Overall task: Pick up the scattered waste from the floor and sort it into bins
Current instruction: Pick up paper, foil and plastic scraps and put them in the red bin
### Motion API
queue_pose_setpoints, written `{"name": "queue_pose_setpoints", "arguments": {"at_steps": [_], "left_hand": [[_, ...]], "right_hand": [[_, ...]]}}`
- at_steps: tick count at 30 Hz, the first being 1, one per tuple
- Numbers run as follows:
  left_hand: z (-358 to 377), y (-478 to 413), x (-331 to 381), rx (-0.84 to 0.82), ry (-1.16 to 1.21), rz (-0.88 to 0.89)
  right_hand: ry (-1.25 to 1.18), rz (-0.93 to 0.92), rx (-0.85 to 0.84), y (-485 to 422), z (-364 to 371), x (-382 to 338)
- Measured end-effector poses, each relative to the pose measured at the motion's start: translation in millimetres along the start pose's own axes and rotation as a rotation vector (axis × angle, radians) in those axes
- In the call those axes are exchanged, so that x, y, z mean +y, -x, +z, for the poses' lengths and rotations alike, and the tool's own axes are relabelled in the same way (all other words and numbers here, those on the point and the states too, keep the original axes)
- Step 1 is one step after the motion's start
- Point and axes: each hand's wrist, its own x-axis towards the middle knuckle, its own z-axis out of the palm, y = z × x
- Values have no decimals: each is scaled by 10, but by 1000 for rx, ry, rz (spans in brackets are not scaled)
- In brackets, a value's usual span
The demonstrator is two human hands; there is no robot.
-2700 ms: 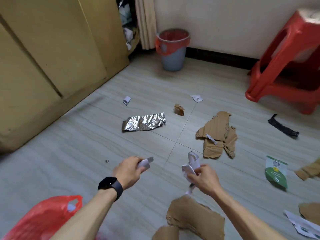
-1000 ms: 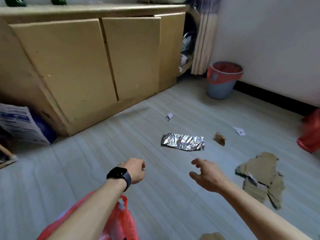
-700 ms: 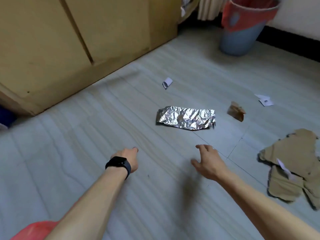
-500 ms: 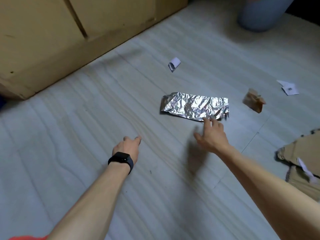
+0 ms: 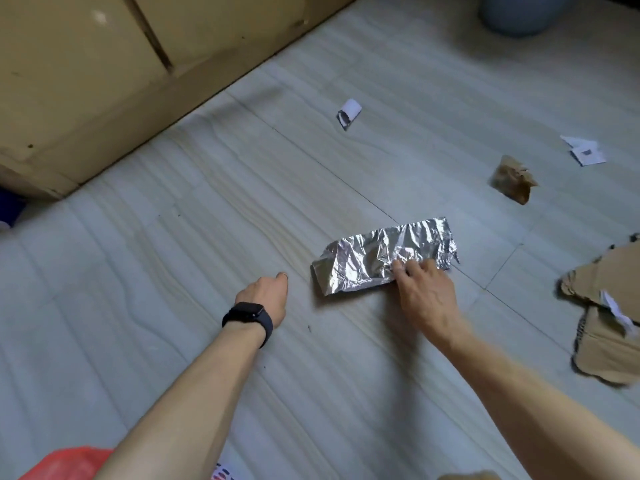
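Observation:
A crumpled silver foil sheet (image 5: pixel 363 258) lies flat on the pale floor. My right hand (image 5: pixel 427 296) is on its near right edge, and the fingertips pinch the foil. My left hand (image 5: pixel 265 296), with a black watch on the wrist, is low over the floor just left of the foil, apart from it, with nothing visible in it. A small rolled white paper scrap (image 5: pixel 349 113) lies farther back. A brown crumpled paper (image 5: pixel 512 178) and white paper scraps (image 5: pixel 585 152) lie at the right. Torn cardboard pieces (image 5: pixel 609 306) lie at the right edge.
A yellow wooden cabinet (image 5: pixel 104 64) runs along the upper left. The base of a blue-grey bin (image 5: pixel 516 12) shows at the top right. A red plastic bag (image 5: pixel 65 465) sits at the bottom left corner beside my left arm.
My right hand has reached forward onto the foil and closed its fingertips on the near edge. The foil has turned slightly. The paper scraps both hands held earlier are gone.

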Motion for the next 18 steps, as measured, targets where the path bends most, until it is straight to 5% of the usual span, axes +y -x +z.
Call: {"name": "queue_pose_setpoints", "arguments": {"at_steps": [7, 18], "left_hand": [[-506, 807, -105, 152, 110, 95], [-738, 3170, -539, 442, 291, 237]], "right_hand": [[-120, 200, -457, 719, -917, 47], [-125, -44, 115, 1908, -3089, -260]]}}
